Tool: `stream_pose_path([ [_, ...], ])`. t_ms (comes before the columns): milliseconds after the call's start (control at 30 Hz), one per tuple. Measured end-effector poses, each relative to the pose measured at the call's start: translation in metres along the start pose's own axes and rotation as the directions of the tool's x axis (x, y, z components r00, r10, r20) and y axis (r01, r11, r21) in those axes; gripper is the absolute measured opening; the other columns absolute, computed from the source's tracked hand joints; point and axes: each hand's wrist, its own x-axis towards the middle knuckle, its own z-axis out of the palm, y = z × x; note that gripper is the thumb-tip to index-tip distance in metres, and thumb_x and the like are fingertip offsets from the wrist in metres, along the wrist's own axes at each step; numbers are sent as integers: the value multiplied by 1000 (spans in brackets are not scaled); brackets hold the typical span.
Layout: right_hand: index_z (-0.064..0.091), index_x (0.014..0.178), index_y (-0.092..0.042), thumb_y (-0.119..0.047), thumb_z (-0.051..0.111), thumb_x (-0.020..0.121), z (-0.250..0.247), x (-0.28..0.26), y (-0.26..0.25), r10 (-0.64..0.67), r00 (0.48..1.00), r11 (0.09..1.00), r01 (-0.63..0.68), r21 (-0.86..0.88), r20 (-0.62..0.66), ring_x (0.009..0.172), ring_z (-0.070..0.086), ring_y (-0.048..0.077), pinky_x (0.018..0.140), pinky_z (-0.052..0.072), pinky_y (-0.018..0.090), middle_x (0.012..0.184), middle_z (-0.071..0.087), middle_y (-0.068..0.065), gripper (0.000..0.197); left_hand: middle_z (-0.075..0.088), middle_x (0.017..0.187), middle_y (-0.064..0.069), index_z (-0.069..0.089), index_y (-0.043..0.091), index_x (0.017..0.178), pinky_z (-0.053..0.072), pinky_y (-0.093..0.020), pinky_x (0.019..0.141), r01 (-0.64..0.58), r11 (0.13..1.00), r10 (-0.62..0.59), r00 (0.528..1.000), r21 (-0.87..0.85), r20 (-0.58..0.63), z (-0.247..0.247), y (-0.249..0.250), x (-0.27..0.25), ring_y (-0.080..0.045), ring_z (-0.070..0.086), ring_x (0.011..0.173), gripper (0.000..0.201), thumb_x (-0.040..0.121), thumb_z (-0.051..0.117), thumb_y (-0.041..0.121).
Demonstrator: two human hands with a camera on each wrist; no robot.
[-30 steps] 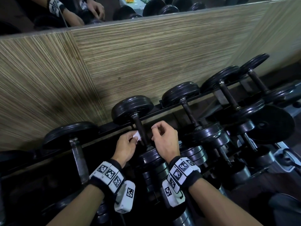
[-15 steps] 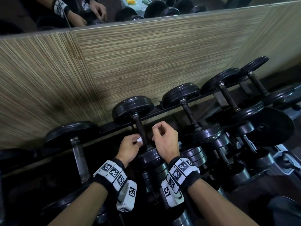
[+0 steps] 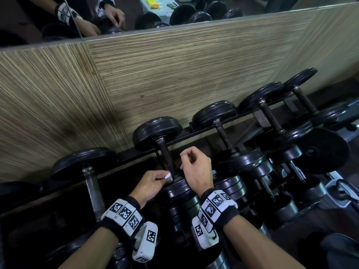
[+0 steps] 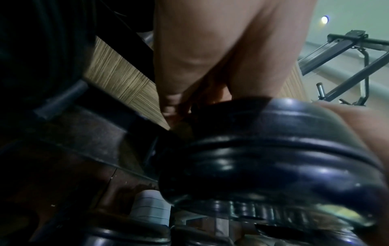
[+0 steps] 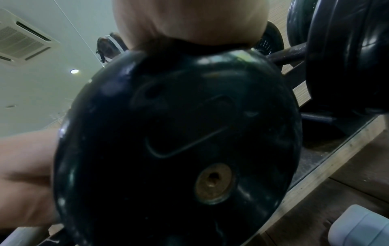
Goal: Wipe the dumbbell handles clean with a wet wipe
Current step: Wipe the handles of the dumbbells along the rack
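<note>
— Black rubber plates everywhere; which dumbbell am I on?

— The dumbbell (image 3: 165, 152) lying across the rack (image 3: 196, 133), far plate against the back rail by the wood-grain wall panel (image 3: 174, 74). My left hand (image 3: 150, 183) pinches the white wet wipe (image 3: 168, 176) between thumb and fingertips, pressed to the left side of the handle (image 3: 165, 158) at its near end, right where it meets the near plate (image 5: 168, 141).

— And the right one?

— My right hand (image 3: 196, 171) sits just right of the same handle, its heel over the near plate, fingers curled loosely inward. I can't see anything gripped in them, though whether a fingertip touches the bar I cannot tell.

— Any writing to read?

— Nothing legible. The right wrist view shows the near plate's outer face with a raised swoosh-like curve and a brass hex-socket bolt (image 5: 213, 183); other moulded marks blur out. Both wristbands (image 3: 124, 214) carry black-and-white square code tags, no letters.

— The left wrist view?

— Blurred: the plate's ribbed rim and my fingers above it. The wipe is hidden there.
</note>
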Motion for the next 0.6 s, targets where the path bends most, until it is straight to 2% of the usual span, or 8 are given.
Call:
stream_pose_path([
  [67, 62, 78, -25, -27, 57, 93, 1, 0, 1, 2, 1000, 1000, -2, -1, 2, 61, 64, 19, 65, 58, 39, 65, 66, 3, 15, 74, 96, 0, 74, 0, 100, 48, -18, 84, 19, 1000, -19, 1000, -4, -2, -2, 0, 1, -11, 65, 90, 13, 91, 66, 5],
  [133, 62, 78, -25, -27, 57, 92, 1, 1, 1, -1, 1000, 1000, 1, -3, -1, 61, 64, 19, 65, 58, 40, 65, 66, 3, 15, 74, 106, -3, 74, 8, 108, 50, -22, 86, 18, 999, -20, 999, -35, -47, -2, 4, 7, -13, 66, 96, 20, 90, 67, 5],
  [200, 62, 78, -25, -26, 57, 92, 2, 1, 1, -10, 1000, 1000, 10, -1, -11, 59, 64, 20, 65, 57, 41, 63, 66, 3, 15, 71, 114, -5, 68, 11, 120, 47, -22, 75, 16, 991, -34, 990, -131, -134, -4, 12, 19, -12, 62, 96, 30, 91, 65, 4],
  [267, 62, 77, -24, -26, 57, 92, 2, 1, 1, -11, 1000, 1000, 11, -3, -14, 59, 63, 21, 65, 57, 41, 62, 65, 3, 16, 67, 119, -6, 63, 11, 128, 44, -22, 71, -3, 975, -55, 966, -222, -254, -10, 24, 34, -13, 61, 97, 37, 93, 61, 1],
  [367, 61, 77, -23, -28, 56, 92, 2, 1, 1, -6, 1000, 1000, 6, -5, -10, 60, 63, 22, 66, 57, 42, 64, 66, 5, 17, 68, 120, -9, 63, 8, 124, 46, -23, 72, -36, 971, -51, 934, -237, -353, -16, 37, 46, -13, 63, 93, 32, 94, 59, -1],
  [500, 62, 77, -25, -27, 57, 92, 2, 1, 1, -8, 1000, 1000, 8, 1, -12, 60, 63, 19, 67, 57, 41, 63, 66, 4, 16, 69, 117, -4, 67, 13, 118, 45, -31, 98, -28, 988, -19, 955, -153, -296, -13, 34, 37, -16, 64, 103, 28, 95, 57, 0],
  [533, 62, 76, -25, -26, 57, 92, 2, 1, 1, -8, 1000, 1000, 8, 4, -14, 60, 63, 19, 67, 57, 41, 63, 66, 3, 16, 70, 114, -1, 69, 16, 113, 43, -30, 100, -16, 991, -18, 967, -130, -254, -11, 32, 32, -15, 64, 104, 27, 94, 57, 0],
  [600, 62, 76, -25, -26, 57, 92, 2, 1, 1, -7, 1000, 1000, 7, -1, -15, 60, 63, 19, 67, 57, 40, 62, 65, 3, 16, 71, 100, 5, 70, 22, 97, 44, -22, 91, 6, 996, -19, 989, -90, -145, -3, 28, 19, -8, 63, 92, 28, 94, 57, -2],
])
